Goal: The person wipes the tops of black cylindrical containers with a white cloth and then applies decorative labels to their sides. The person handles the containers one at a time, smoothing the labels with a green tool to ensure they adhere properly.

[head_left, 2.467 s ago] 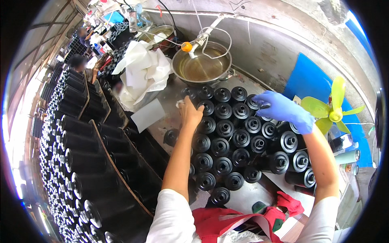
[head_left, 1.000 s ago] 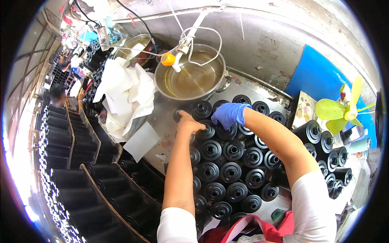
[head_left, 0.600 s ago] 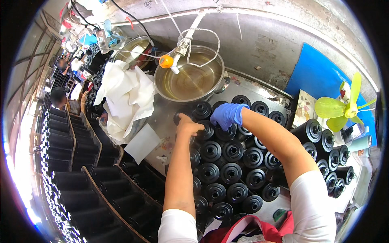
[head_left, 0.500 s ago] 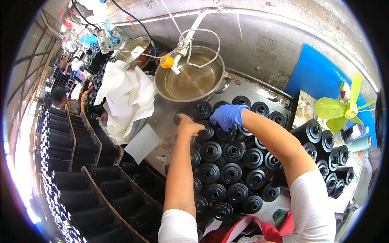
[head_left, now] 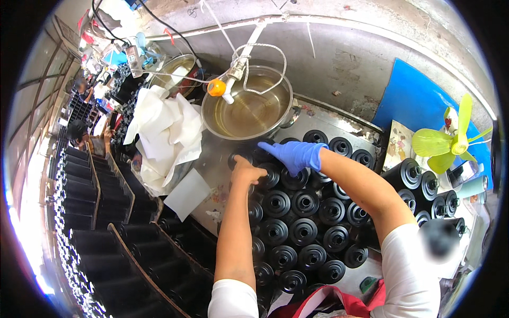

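Black cylinders with stepped round tops and short central necks stand packed upright; one top (head_left: 275, 203) lies in front of my hands. My bare left hand (head_left: 247, 170) rests at the far left end of the group, index finger stretched forward and thumb spread right against a cylinder (head_left: 270, 177). To its right my right hand (head_left: 294, 156), in a blue glove, reaches left over the far rows. Its index finger is stretched out over a dark cylinder (head_left: 262, 155); the thumb side points down beside another top (head_left: 295, 179). Some fingertips are hidden.
A wide metal pot (head_left: 212, 124) of yellowish liquid stands beyond my hands, under a tap with an orange handle (head_left: 216, 87). Crumpled white sheets (head_left: 164, 132) lie left, above racks of black cylinders (head_left: 101, 254). At right are a green fan (head_left: 457, 144) and more cylinders (head_left: 405, 174).
My right hand has shifted left, its index finger now stretched out over the far cylinders. The left hand stays almost in place. The view has tilted slightly.
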Demonstrator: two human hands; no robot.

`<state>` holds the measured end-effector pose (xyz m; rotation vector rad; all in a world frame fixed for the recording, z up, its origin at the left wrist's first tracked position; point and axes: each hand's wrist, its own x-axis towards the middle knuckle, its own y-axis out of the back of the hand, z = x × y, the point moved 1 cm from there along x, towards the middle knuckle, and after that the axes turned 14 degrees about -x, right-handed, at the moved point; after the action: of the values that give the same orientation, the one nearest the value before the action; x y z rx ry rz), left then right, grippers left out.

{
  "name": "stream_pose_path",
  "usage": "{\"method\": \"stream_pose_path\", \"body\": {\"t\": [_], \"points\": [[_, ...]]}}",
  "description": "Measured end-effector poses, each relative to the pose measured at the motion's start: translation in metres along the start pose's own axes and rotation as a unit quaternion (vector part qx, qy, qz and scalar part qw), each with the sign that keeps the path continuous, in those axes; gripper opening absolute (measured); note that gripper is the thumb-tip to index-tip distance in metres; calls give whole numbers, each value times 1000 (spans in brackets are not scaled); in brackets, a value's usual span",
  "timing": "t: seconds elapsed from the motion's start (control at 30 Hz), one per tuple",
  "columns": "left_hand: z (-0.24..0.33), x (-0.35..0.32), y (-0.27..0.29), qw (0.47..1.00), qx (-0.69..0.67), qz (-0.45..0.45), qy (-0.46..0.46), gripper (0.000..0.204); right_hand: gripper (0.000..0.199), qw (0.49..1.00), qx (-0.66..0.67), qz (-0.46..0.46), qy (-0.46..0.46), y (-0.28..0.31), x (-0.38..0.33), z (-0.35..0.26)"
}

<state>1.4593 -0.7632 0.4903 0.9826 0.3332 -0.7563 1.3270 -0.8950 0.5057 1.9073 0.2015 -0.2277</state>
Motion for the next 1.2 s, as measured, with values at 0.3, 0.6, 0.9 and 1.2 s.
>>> {"method": "stream_pose_path", "body": {"t": [0.3,0.6,0.9,1.2], "points": [[-31,26,-2,980,-177,-26,-85,74,46,993,-13,6,-114,-6,0,-14],[-50,72,-49,959,-244,-85,-120,50,34,970,-100,94,-199,-109,34,2],[9,-11,-72,952,-233,-80,-184,54,18,935,-263,148,-189,-13,-142,-93],[27,-36,-113,953,-209,-128,-181,58,19,876,-160,410,-197,-68,-288,-140]]}}
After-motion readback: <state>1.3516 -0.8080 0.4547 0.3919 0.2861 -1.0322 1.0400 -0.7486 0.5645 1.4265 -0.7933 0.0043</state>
